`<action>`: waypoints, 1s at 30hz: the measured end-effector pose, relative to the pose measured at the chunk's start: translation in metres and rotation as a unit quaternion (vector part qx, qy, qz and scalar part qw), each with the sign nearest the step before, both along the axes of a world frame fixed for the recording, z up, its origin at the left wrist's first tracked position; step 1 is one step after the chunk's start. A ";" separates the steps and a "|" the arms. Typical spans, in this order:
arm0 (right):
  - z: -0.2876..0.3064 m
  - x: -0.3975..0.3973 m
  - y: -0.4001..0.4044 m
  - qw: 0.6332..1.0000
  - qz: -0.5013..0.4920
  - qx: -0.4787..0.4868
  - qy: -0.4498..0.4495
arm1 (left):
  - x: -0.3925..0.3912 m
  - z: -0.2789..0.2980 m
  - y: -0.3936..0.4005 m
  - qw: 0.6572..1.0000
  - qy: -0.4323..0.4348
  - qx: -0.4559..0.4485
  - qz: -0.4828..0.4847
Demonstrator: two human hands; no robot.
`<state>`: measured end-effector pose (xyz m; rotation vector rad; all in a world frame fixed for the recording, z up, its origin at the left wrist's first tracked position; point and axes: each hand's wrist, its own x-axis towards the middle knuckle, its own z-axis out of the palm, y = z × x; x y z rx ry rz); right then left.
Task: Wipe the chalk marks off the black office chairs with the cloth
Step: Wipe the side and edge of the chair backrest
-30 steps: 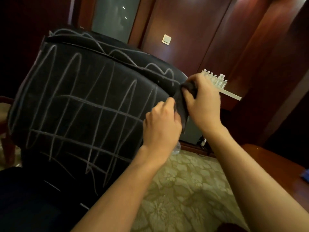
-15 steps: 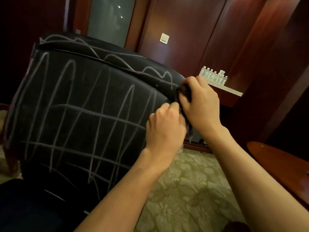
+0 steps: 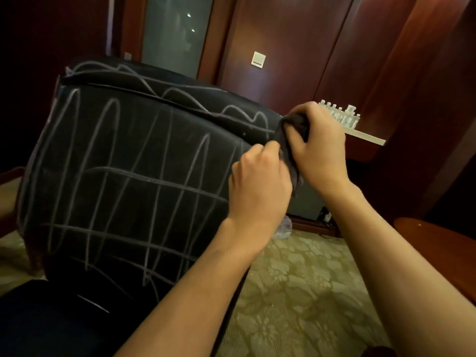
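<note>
- Dark, crumpled wiping cloth (image 3: 292,148) sits right at the upper right corner of the chair back, bunched between the two hands and trailing down in a narrow tail.
- Right hand (image 3: 319,145) has it: fingers curled over the top of the bundle, thumb pressing on the front, a firm grip on the cloth.
- Left hand (image 3: 260,181) is just beside and below, fingers curled in against the lower part of the cloth, pinching it at the chair's edge.
- Black upholstered office chair back (image 3: 123,176) fills the left of the view, tilted, and it is covered in white chalk marks (image 3: 159,186): tall zigzag loops crossed by long sideways strokes, with more squiggles along the top roll.
- Dark seat cushion (image 3: 51,323) shows at the bottom left.
- Underfoot, pale green floral-patterned carpet (image 3: 296,292).
- Behind, dark red wooden wall panels (image 3: 283,47) carry a small square white wall switch (image 3: 258,60).
- A white shelf (image 3: 365,136) with small clear bottles (image 3: 345,115) peeks out past the right hand.
- Rounded reddish wooden table edge (image 3: 438,233) at far right.
</note>
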<state>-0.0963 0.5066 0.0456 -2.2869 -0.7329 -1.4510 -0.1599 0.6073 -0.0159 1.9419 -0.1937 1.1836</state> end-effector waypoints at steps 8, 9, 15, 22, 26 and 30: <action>-0.072 -0.015 -0.021 0.987 0.061 0.138 0.051 | -0.005 -0.046 -0.008 0.998 0.054 0.029 -0.024; -0.079 -0.016 -0.024 0.985 0.064 0.144 0.073 | -0.006 -0.051 -0.009 0.999 0.042 0.029 -0.018; -0.068 -0.009 -0.042 0.949 0.156 0.160 0.222 | -0.002 -0.041 -0.011 0.995 -0.084 -0.056 -0.005; -0.063 0.007 -0.069 0.752 0.355 0.319 0.455 | 0.002 -0.015 -0.016 0.967 -0.012 -0.204 -0.151; -0.047 0.005 -0.081 0.664 0.389 0.297 0.565 | 0.004 0.014 -0.020 0.933 0.054 -0.279 -0.222; -0.003 -0.001 -0.087 0.700 0.353 0.259 0.564 | 0.002 0.057 -0.008 0.912 0.146 -0.315 -0.220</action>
